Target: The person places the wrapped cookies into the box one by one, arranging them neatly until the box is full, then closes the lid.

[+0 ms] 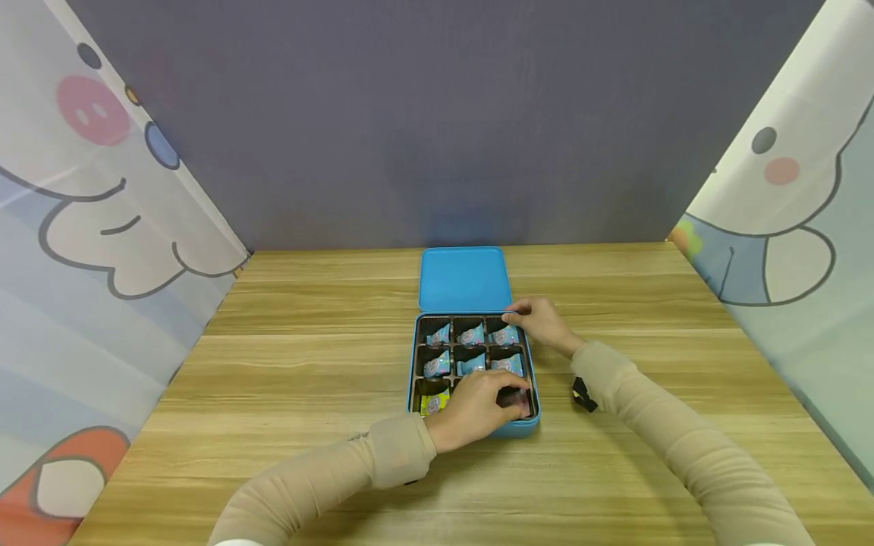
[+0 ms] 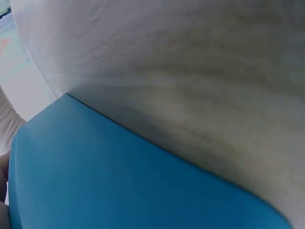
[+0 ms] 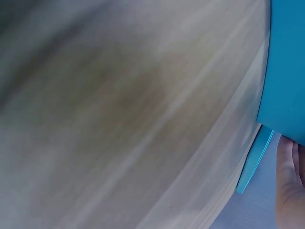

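A blue tin box (image 1: 517, 430) stands on the table with its lid (image 1: 464, 279) folded back. Its dark divided tray holds blue-wrapped candies (image 1: 471, 364) in the two back rows and a yellow-wrapped candy (image 1: 435, 403) at front left. My left hand (image 1: 471, 409) reaches over the front row, hiding the middle compartment. Its thumb and fingers pinch around a pink-wrapped candy (image 1: 522, 402) in the front right compartment. My right hand (image 1: 542, 322) grips the box's back right corner beside the hinge. In the right wrist view, its fingers (image 3: 287, 167) are partly visible beside the box wall.
Around the box extends the wood-grain table (image 1: 307, 364). A dark grey panel (image 1: 451, 121) rises behind it, with cartoon-printed curtains (image 1: 785, 189) on both sides. A small black item (image 1: 583, 394) shows beside the right sleeve.
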Action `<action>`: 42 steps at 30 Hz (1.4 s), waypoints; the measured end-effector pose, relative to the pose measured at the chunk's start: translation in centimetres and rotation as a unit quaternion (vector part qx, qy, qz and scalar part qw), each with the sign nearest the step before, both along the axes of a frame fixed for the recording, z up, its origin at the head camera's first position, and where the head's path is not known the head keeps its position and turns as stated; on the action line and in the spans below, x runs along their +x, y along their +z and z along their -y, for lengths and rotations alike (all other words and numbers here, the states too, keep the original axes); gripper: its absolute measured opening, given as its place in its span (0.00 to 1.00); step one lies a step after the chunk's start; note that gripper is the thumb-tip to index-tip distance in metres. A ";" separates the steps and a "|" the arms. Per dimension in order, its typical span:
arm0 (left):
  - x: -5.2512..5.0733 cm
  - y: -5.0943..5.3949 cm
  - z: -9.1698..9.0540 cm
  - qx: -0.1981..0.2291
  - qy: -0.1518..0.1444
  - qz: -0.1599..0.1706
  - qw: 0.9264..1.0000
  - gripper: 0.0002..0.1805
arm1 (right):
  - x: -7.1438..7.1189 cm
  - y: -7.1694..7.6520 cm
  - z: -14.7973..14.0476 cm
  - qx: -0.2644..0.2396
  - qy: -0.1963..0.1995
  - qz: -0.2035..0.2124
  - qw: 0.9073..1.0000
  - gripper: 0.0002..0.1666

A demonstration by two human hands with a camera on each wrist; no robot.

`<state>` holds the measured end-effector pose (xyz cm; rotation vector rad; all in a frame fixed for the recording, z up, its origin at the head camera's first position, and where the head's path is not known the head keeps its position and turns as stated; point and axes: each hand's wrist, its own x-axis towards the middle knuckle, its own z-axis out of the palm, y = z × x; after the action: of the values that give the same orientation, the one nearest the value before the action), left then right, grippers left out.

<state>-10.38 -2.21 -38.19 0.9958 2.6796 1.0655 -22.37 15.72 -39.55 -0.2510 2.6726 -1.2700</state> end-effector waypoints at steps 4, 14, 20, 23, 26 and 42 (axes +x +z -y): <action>-0.1 -0.1 0.1 0.009 -0.008 -0.012 1.000 0.16 | 0.0 0.1 0.0 -0.001 -0.002 0.002 1.000 0.14; -0.2 0.0 0.3 0.036 -0.025 0.004 0.999 0.16 | 0.2 0.2 0.1 0.006 -0.008 -0.005 1.000 0.13; -0.4 -0.2 0.3 0.068 -0.020 0.030 0.997 0.17 | 0.2 0.3 0.0 0.003 -0.009 0.002 1.000 0.14; -0.5 -0.1 0.3 0.080 -0.016 0.037 0.996 0.18 | 0.1 0.3 0.0 0.002 -0.010 0.005 1.000 0.15; -0.5 0.0 0.4 0.092 -0.014 0.046 0.995 0.17 | 0.1 0.3 0.1 0.000 -0.010 0.006 1.000 0.15; 0.4 1.8 2.6 0.158 -0.020 0.113 0.981 0.17 | 0.2 0.3 0.1 -0.008 0.011 0.015 1.000 0.17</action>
<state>-9.95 -4.78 -36.40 0.9019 2.3477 1.5270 -22.13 15.64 -39.28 -0.2603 2.6284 -1.2799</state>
